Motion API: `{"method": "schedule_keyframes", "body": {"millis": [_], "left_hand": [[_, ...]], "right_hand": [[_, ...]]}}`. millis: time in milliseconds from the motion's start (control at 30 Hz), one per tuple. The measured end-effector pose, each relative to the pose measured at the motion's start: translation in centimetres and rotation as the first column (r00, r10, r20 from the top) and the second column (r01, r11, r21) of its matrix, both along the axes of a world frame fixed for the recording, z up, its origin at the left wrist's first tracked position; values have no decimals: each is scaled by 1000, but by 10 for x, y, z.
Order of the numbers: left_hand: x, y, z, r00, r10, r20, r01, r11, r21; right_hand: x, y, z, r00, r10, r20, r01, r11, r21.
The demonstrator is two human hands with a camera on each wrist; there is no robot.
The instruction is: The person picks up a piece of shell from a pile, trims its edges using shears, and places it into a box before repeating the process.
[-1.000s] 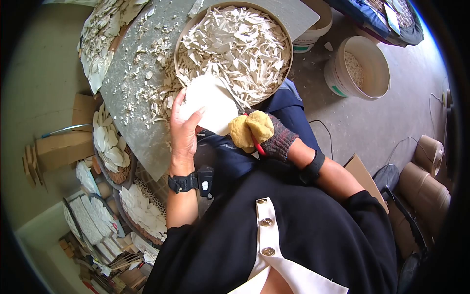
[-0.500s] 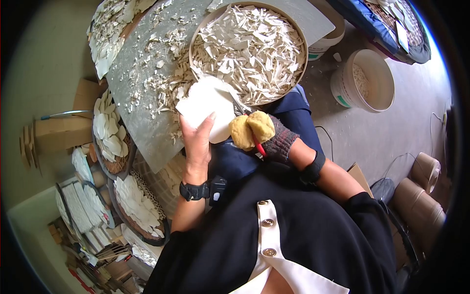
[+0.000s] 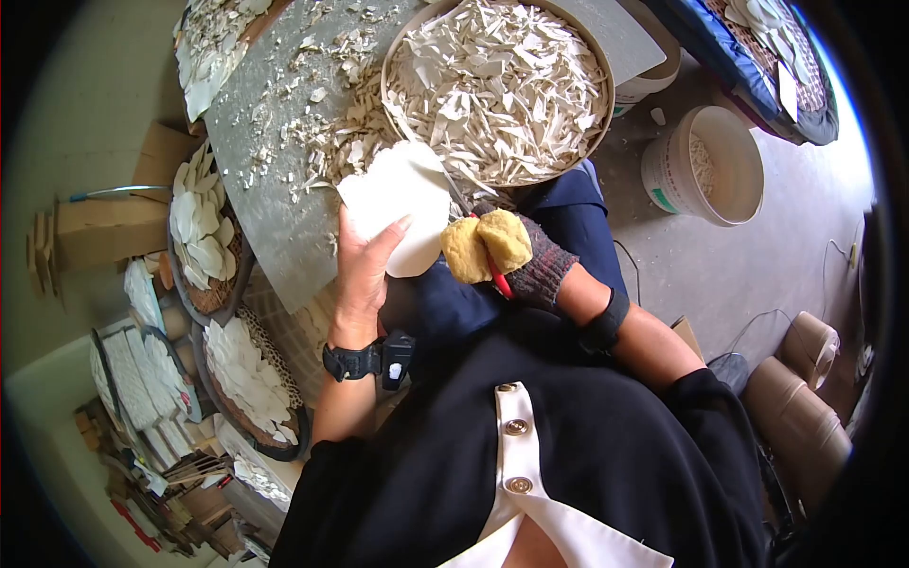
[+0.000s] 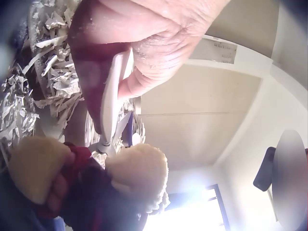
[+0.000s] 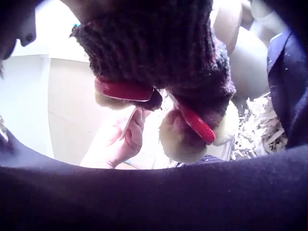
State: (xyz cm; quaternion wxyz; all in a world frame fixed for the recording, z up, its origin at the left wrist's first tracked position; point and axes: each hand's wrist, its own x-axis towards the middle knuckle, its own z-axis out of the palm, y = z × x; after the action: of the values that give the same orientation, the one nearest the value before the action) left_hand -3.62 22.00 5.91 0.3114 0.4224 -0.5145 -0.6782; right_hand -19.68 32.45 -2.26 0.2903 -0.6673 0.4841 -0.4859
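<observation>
My bare left hand [image 3: 362, 260] pinches a flat white piece [image 3: 402, 204], thumb on the near face and fingers behind. In the left wrist view the piece [image 4: 110, 98] appears edge-on between thumb and fingers. A dark knitted glove covers my right hand [image 3: 542, 263], which grips red-handled scissors [image 3: 500, 280]. Yellow foam padding [image 3: 507, 239] is wrapped round the handles. The scissors' blades [image 3: 459, 197] lie right at the piece's right edge. In the right wrist view both red handles [image 5: 124, 90] stand apart, with gloved fingers round them.
Just beyond the hands, a round tray [image 3: 611, 90] is heaped with white offcuts. Chips litter the grey board [image 3: 256, 222] beside it. A white bucket [image 3: 668, 170] stands on the floor at right. Baskets of white pieces [image 3: 248, 379] sit at left, near cardboard boxes [image 3: 109, 232].
The white piece has turned in my left hand, with its squared corner now at upper left. The right hand keeps its grip on the scissors. The whole head view has shifted slightly.
</observation>
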Motion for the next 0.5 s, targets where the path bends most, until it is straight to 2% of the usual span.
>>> {"method": "schedule_keyframes", "body": {"millis": [67,100,167,267,300,367,400,433,500], "left_hand": [[1,0,1,1000,-11,5,11,1000,27],[3,-1,0,1000,-18,13,18,999,36],[6,-3,-1,999,-45,16,44,997,69],[8,-8,-1,996,-86,8,85,992,98],[7,-9,-1,995,-95,12,93,992,84],[6,-11,3,989,-147,10,145,986,83],[4,-12,10,983,-186,1,185,978,95],[3,-11,13,975,-224,-9,224,969,107],[2,-11,13,961,-277,17,273,954,124]], "right_hand": [[1,1,-1,999,15,32,-15,1000,-10],[0,2,1,967,56,247,-91,987,134],[0,8,5,768,17,640,-309,885,347],[-5,13,16,843,-13,538,-244,882,404],[-3,13,13,665,-31,746,-349,871,347],[5,13,-3,177,-84,981,-488,858,161],[6,13,-12,496,-13,868,-347,914,212],[5,12,-21,761,14,648,-195,958,208],[2,12,-18,956,0,292,-40,990,132]]}}
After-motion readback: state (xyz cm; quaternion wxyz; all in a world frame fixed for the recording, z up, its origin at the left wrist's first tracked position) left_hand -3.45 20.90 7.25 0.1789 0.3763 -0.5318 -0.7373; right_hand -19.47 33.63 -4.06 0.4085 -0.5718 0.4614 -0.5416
